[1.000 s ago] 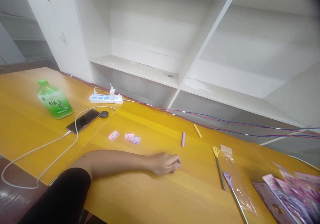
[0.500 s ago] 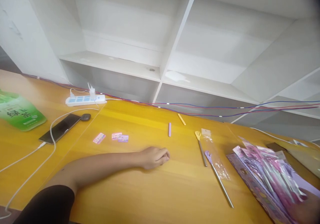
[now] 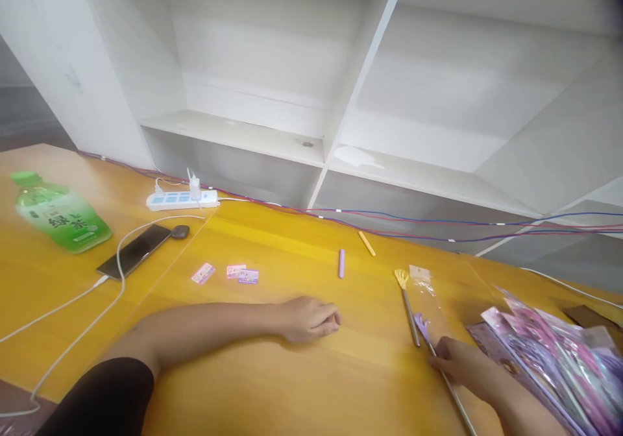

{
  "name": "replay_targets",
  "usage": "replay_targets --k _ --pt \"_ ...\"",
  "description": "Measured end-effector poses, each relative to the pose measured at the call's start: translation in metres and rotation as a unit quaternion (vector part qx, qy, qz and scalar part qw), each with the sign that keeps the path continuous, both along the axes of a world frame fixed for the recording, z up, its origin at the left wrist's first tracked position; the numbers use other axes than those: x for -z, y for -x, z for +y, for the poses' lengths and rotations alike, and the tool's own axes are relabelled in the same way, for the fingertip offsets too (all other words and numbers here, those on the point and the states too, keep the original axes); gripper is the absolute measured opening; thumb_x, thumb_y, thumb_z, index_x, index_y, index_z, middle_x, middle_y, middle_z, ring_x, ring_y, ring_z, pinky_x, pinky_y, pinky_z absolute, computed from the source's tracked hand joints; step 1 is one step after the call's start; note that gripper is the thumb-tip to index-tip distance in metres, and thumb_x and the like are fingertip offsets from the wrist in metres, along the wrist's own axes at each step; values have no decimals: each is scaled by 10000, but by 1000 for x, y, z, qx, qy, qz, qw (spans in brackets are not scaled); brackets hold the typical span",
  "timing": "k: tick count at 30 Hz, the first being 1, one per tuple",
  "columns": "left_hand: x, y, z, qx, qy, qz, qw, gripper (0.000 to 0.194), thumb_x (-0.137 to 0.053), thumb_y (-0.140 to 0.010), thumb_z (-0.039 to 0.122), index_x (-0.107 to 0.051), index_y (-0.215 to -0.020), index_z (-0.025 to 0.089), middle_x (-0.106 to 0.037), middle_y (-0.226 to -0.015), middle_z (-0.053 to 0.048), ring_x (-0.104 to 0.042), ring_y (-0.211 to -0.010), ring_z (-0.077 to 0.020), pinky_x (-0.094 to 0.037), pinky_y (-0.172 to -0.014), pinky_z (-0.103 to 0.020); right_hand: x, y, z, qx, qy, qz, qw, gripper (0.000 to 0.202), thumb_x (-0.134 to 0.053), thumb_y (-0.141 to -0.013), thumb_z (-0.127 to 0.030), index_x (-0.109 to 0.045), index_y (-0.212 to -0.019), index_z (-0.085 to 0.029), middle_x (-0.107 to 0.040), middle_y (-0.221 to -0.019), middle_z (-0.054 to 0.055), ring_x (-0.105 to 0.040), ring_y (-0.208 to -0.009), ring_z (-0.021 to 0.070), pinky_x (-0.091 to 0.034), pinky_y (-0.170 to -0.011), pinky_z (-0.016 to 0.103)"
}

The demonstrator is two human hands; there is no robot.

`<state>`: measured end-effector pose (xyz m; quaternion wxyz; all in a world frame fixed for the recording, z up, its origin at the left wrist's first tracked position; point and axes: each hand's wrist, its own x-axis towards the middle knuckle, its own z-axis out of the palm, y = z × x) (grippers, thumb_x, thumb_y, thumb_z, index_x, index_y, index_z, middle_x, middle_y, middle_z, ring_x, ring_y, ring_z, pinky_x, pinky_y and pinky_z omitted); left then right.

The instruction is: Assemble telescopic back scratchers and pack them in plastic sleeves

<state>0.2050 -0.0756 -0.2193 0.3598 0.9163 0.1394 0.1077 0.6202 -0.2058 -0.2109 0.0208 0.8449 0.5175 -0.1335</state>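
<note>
My left hand (image 3: 311, 319) rests on the wooden table with its fingers curled in a loose fist, and nothing shows in it. Over at the right, my right hand (image 3: 460, 361) has its thumb and fingers closed at the metal shaft of a back scratcher (image 3: 421, 324) with a purple claw head, which lies on the table. Beside it is a second back scratcher (image 3: 409, 306) with a yellow head. A clear plastic sleeve (image 3: 424, 279) lies behind them. A purple stick-shaped piece (image 3: 341, 264) and a yellow one (image 3: 366, 244) lie farther back.
Packaged back scratchers (image 3: 555, 358) fill a box (image 3: 491, 345) at the right. Small printed cards (image 3: 248, 276) lie left of centre. A green bottle (image 3: 63, 215), a phone (image 3: 136, 251) with a white cable, and a power strip (image 3: 182, 200) are at the left. White shelving (image 3: 233, 134) stands behind.
My right hand has moved left from the box of packaged scratchers to the purple-headed back scratcher. My left hand stays curled in place. The view has shifted slightly left.
</note>
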Motion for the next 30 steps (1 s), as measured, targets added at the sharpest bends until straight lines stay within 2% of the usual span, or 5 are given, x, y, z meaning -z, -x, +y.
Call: replay_targets --k 5,11,18,22,30 --pt "2 0 3 13 12 4 1000 314 -431 -1077 433 -576 -1270 232 -758 -1114 -70 -709 -983 -224 -489 -838 -311 18 14 1 -10 86 28 996 217 -614 -832 -370 -559 -718 -194 -618 -698 63 -622 -670 235 -408 -637 320" --pt "3 1 1 17 33 -19 999 341 -489 -1055 511 -632 -1212 244 -740 -1009 -64 -683 -913 -239 -472 -795 -320 -7 15 6 9 -9 18 1000 315 -416 -942 -458 -465 -730 -231 -569 -663 81 -582 -623 251 -423 -618 353" --pt "3 8 -7 -129 298 -133 936 493 -546 -995 645 -614 -1175 192 -673 -1037 -44 -556 -741 -126 -429 -668 -251 -46 157 54 -106 -174 418 885 511 -390 -996 -725 -467 -959 -221 -507 -656 -11 -498 -469 160 -441 -452 285" --pt "11 28 -12 -101 444 -145 878 609 -625 -915 724 -583 -1145 162 -669 -975 -26 -417 -578 -60 -321 -553 -230 -47 228 92 -194 -190 492 827 578 -406 -1006 -756 -489 -1071 -188 -616 -906 60 -618 -622 155 -529 -510 280" --pt "20 48 -4 -127 453 -150 870 525 -611 -955 676 -580 -1006 154 -697 -862 -24 -411 -506 -44 -288 -527 -232 -18 229 133 -236 -278 330 871 569 -404 -1054 -662 -651 -1170 -163 -630 -1002 106 -618 -820 189 -560 -821 355"
